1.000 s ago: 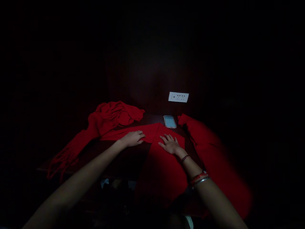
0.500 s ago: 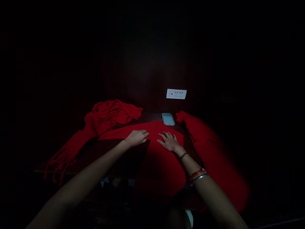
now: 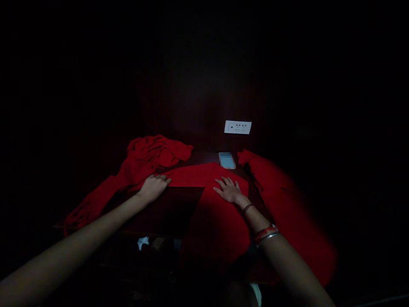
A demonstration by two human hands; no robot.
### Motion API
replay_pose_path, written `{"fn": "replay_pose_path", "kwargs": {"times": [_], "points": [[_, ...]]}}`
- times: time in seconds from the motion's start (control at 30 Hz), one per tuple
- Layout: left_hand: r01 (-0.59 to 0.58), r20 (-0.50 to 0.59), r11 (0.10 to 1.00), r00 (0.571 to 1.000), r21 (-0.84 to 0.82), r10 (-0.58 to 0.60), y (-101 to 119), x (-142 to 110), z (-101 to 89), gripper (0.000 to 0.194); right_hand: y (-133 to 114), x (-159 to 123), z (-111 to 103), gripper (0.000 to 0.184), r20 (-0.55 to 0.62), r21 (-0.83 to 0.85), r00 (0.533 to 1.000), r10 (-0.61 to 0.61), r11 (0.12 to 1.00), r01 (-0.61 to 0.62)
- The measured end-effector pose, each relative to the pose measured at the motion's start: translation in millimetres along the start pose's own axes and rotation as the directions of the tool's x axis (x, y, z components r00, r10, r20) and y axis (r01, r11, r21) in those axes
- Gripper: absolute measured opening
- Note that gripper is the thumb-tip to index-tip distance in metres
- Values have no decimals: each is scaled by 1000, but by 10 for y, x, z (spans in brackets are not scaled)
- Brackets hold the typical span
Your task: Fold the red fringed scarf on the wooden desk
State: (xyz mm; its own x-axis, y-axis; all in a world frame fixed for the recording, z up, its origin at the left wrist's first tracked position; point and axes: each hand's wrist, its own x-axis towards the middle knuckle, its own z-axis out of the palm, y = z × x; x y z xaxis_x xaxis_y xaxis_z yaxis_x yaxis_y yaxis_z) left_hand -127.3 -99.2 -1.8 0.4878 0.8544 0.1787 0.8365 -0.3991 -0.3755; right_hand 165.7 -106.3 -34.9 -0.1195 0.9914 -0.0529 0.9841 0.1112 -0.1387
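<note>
A red scarf (image 3: 220,226) lies over the table with a diagonal fold near its middle. One part of it runs left as a flat strip, and a wider part comes down toward me over the front edge. My left hand (image 3: 154,188) has its fingers curled round the strip on the left side. With fingers spread, my right hand (image 3: 228,190) lies flat on the scarf just right of the fold. To the left is a crumpled, fringed red cloth (image 3: 159,151), which meets the strip; whether they are one piece I cannot tell.
A phone (image 3: 226,160) lies behind the fold, below a white wall socket (image 3: 238,127). On the right stretches another folded red cloth (image 3: 287,204). Under the table's front edge, a small white thing (image 3: 143,243) shows in the dark. The surroundings are very dark.
My left hand has slid left along the strip, away from the fold, and the strip now looks flatter there. My right hand has stayed on the scarf. The view has shifted slightly.
</note>
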Motion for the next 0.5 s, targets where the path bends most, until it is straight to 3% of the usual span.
{"fn": "replay_pose_path", "kwargs": {"times": [0.13, 0.27, 0.37, 0.43, 0.5], "points": [[1, 131, 999, 991, -42, 4, -127, -155, 25, 37, -25, -1, -45, 63, 53, -21, 998, 22, 1000, -21], [-15, 35, 990, 999, -143, 20, -213, -240, 80, 38, -38, -34, -139, 64, 113, -34, 992, 48, 998, -45], [194, -45, 977, 979, -93, -199, -387, -348, 142, 40, -22, -52, -247, 62, 156, -36, 986, 60, 998, -55], [401, -12, 914, 915, -63, -403, -547, -436, 180, 47, -45, -51, -323, 60, 182, -54, 980, 78, 996, -69], [527, 100, 844, 849, -96, -519, -703, -505, 198, 60, -137, -47, -373, 54, 132, -90, 988, 76, 994, -64]]}}
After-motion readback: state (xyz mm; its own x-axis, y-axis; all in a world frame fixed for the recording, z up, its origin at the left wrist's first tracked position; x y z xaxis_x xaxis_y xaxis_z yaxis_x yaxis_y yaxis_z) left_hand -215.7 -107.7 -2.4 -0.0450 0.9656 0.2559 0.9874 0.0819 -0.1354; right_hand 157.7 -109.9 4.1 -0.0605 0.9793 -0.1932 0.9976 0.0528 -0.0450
